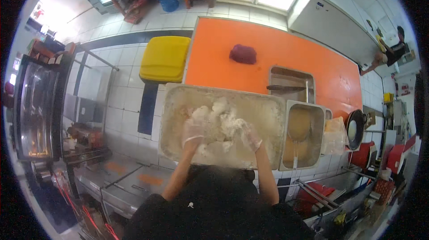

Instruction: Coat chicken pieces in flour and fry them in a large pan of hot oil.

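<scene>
A large metal tray (pixel 268 117) of pale flour lies in front of me, with several white flour-coated pieces (pixel 220 107) heaped in its middle. Both my hands wear clear, thin gloves dusted with flour. My left hand (pixel 194 131) is down in the flour at the left of the heap, against a rounded coated lump (pixel 201 113); its fingers blend into the white and are hard to make out. On the other side, my right hand (pixel 251 137) has its fingers curled on a ragged floury piece (pixel 232 126). What lies under the coating is hidden.
Right of the tray stands a metal pan (pixel 316 150) of murky liquid with a wire strainer (pixel 296 136) in it. Beyond are an orange tabletop (pixel 214 39), a purple bundle (pixel 243 54), a smaller metal pan (pixel 292 71) and a yellow bin (pixel 165 57). Someone (pixel 392 54) is at far right.
</scene>
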Motion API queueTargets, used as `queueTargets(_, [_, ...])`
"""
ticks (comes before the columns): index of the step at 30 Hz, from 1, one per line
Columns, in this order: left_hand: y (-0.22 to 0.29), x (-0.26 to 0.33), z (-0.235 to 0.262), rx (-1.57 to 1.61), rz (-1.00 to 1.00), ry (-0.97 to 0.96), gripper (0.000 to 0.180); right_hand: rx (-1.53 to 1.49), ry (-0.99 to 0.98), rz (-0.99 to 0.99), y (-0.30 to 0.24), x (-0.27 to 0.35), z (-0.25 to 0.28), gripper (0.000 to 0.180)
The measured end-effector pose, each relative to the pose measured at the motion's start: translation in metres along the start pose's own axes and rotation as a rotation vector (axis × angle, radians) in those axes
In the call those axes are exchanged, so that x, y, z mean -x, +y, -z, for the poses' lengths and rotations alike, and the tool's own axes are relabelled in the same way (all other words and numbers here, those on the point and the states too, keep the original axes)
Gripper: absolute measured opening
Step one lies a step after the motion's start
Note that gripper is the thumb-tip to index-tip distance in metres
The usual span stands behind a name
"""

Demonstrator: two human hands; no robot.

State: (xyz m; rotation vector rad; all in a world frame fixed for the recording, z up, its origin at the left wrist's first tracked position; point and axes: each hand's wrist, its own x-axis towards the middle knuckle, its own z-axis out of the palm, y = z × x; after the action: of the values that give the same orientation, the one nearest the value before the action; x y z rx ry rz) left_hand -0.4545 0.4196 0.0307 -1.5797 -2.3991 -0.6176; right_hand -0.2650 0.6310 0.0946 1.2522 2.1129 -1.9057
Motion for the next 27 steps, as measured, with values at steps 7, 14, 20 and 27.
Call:
queueTargets(7, [-0.008, -0.049, 0.038, 0.712, 1.257, -0.371, 0.057, 0.414, 0.069, -0.152, -0.018, -0.036, -0.003, 0.057])
queueTargets(14, [0.030, -0.077, -0.002, 0.694, 0.928, -0.404, 0.054, -0.008, -0.019, -0.182, -0.092, -0.022, -0.024, 0.069])
queueTargets(20, [0.044, -0.090, 0.022, 0.692, 0.897, -0.454, 0.045, -0.405, 0.015, -0.026, -0.002, 0.001, 0.001, 0.061])
queueTargets(27, [0.002, -0.077, 0.075, -0.186, 0.228, -1.028, 0.053, 1.017, -0.294, -0.169, 0.047, -0.003, 0.031, 0.055])
